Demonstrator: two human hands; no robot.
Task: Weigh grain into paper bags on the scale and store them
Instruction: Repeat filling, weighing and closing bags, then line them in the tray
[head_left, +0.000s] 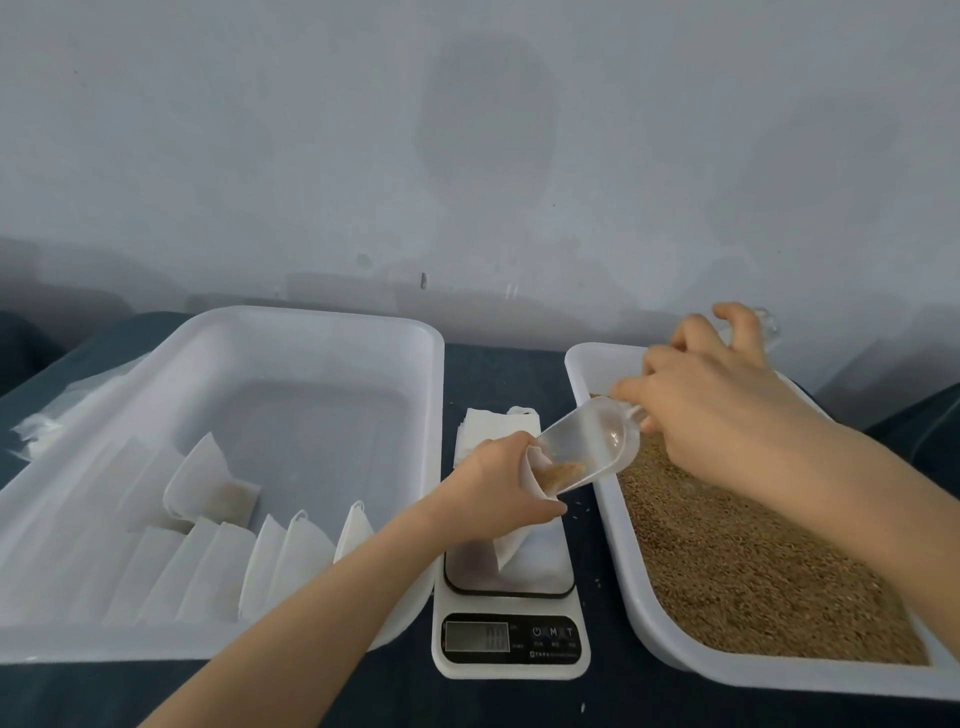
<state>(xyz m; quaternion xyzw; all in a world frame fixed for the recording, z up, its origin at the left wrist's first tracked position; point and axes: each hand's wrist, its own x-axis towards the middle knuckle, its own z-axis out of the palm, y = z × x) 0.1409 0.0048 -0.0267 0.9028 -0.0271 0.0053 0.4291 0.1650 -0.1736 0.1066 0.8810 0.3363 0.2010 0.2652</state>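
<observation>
Several done: filled white paper bags (291, 551) stand in rows at the near end of the large white plastic tray (311, 317) on the left; I count these as stored.
Bag in work: an open white paper bag (511, 545) sits over the white digital kitchen scale (511, 639), and its lower end seems to touch the platform.
Grip, left hand (498, 483): the fingers are curled round the bag's mouth.
Grip, right hand (711, 415): thumb and forefinger pinch the handle of the clear plastic scoop (592, 447), the other fingers loosely bent; the scoop's tip is in the bag's mouth.
Supply: brown grain (753, 561) fills the white grain tray (582, 395) on the right, and only a little lies in the scoop.
To do: I cannot read the display. I judge that topping up, weighing and storing remain. A stack of flat empty bags (483, 426) waits beyond the scale.
</observation>
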